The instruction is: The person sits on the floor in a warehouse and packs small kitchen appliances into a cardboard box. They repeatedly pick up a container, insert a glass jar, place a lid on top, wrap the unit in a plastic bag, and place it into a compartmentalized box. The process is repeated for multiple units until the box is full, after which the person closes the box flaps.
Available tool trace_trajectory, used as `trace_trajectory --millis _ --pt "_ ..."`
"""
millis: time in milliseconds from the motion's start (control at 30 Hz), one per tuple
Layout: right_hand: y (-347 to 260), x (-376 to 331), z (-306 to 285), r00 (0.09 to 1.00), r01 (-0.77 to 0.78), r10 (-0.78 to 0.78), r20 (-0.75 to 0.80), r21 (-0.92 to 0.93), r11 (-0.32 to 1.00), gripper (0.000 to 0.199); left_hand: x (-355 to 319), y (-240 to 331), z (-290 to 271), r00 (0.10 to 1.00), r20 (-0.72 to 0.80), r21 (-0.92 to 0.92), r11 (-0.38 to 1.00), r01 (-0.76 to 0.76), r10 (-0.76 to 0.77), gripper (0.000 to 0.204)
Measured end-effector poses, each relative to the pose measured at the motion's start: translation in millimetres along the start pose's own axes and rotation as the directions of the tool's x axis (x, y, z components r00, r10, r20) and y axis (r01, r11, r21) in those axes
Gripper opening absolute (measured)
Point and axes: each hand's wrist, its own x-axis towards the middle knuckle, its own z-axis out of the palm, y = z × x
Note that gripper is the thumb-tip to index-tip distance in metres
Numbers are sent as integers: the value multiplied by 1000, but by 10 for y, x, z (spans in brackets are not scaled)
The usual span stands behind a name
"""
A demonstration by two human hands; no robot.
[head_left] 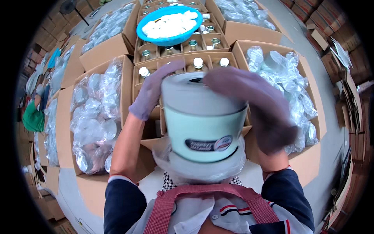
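Note:
I hold a pale green and white round tub (202, 124) upright close to my chest, its lower part still in a clear plastic bag (194, 169). My left hand (150, 93), in a grey glove, grips the tub's upper left rim. My right hand (253, 105), also gloved, lies over the top and down the tub's right side. Behind the tub stands an open cardboard box (183, 58) with dividers and several capped glass bottles.
A blue bowl (169, 25) of white caps rests on the bottle boxes at the back. Cardboard boxes full of clear plastic-wrapped items stand at the left (95, 117) and right (288, 85). A person in green (33, 117) is at the far left.

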Motion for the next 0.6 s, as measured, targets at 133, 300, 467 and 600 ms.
trace_trajectory --millis 133,300,467,600 --pt "493 142 -96 836 -480 540 -94 353 803 37 -14 273 8 832 163 219 803 -554 530 43" --pt "82 62 -105 1000 -12 12 3 109 994 65 -74 -135 -138 984 -127 23 992 -126 128 43" --pt "94 83 -50 987 -124 119 106 44 991 56 -188 400 83 994 -17 45 993 -108 109 41" --pt "503 137 -158 910 -343 395 -126 308 887 75 -100 95 136 909 -398 21 992 -123 121 44"
